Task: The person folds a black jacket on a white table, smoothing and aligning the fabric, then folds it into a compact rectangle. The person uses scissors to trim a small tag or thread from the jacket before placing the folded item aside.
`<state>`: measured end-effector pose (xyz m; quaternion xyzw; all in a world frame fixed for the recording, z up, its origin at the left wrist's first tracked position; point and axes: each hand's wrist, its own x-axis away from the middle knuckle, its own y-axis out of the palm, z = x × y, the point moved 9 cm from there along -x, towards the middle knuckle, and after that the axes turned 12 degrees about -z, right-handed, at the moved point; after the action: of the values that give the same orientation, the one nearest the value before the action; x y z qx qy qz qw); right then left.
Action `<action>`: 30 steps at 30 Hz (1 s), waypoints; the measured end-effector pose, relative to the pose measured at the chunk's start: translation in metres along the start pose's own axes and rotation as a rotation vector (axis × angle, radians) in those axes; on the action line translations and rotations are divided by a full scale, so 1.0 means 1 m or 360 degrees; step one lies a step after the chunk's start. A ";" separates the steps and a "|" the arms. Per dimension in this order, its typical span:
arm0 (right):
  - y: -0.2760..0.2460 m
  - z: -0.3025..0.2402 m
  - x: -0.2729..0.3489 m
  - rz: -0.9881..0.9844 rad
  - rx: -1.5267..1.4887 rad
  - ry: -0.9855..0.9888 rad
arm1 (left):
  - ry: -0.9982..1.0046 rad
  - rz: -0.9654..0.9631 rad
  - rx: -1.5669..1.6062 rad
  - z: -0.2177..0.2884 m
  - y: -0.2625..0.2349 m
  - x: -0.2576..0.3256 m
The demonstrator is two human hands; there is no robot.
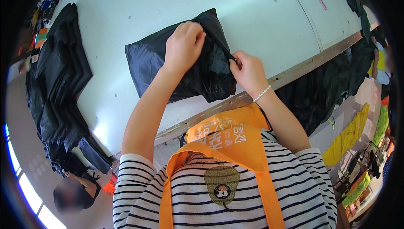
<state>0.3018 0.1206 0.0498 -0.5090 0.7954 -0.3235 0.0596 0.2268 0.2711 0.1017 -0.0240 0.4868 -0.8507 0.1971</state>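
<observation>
A pillow-shaped bundle of shiny black fabric [145, 62] lies on the pale tabletop [155, 1], near its front edge. Its right part is gathered in loose folds, with a raised flap along that side. My left hand [184, 45] rests over the top of the bundle, fingers bent and closed on the fabric by the flap's upper end. At the right edge, my right hand [249, 72] pinches the black fabric between thumb and fingers. The fabric between my two hands is drawn into a line. What lies inside the bundle is hidden.
Layered black garments [63, 77] hang over the table's left end. More black cloth [324, 88] hangs below the front edge at right. A pink pen [320, 0] and dark green cloth [355, 5] lie at far right. Another person [69, 193] is at lower left.
</observation>
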 end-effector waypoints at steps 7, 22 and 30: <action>0.002 0.009 0.006 0.0027 0.0241 0.0060 | 0.0174 -0.0843 -0.0278 0.057 0.045 0.065; -0.007 -0.029 0.000 -0.0479 0.0469 0.0058 | -0.0073 -0.0318 0.0010 0.032 0.053 0.026; -0.009 -0.021 -0.002 0.0248 0.0673 -0.0128 | -0.0082 -0.0309 -0.0566 0.012 0.017 0.037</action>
<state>0.3007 0.1289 0.0708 -0.4347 0.7439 -0.4568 0.2215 0.2005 0.2403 0.0880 -0.1270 0.6196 -0.7653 0.1192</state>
